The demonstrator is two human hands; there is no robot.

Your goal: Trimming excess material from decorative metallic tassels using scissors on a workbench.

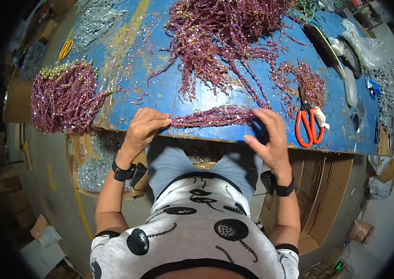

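Note:
A bundle of glittery pink-purple beaded strands (pixel 213 117) lies lengthwise along the near edge of the blue table. My left hand (pixel 145 125) pinches the bundle's left end between thumb and fingers. At its right end is my right hand (pixel 270 139), thumb held apart from the fingers. The fingertips rest at or near the strands there. Beyond the bundle spreads a large heap of the same purple strands (pixel 225 42), with loose ends trailing toward me. Red-handled scissors (pixel 304 128) lie right of my right hand, their blades over a smaller pile of purple pieces (pixel 301 81).
Another purple bunch with gold tips (pixel 64 97) hangs over the table's left edge. Silver strands (pixel 95 25) and yellow-handled scissors (pixel 66 49) lie at the far left. Along the right side are a long dark brush-like tool (pixel 322 46) and clear plastic bags (pixel 371 51). Cardboard boxes (pixel 322 200) stand beneath.

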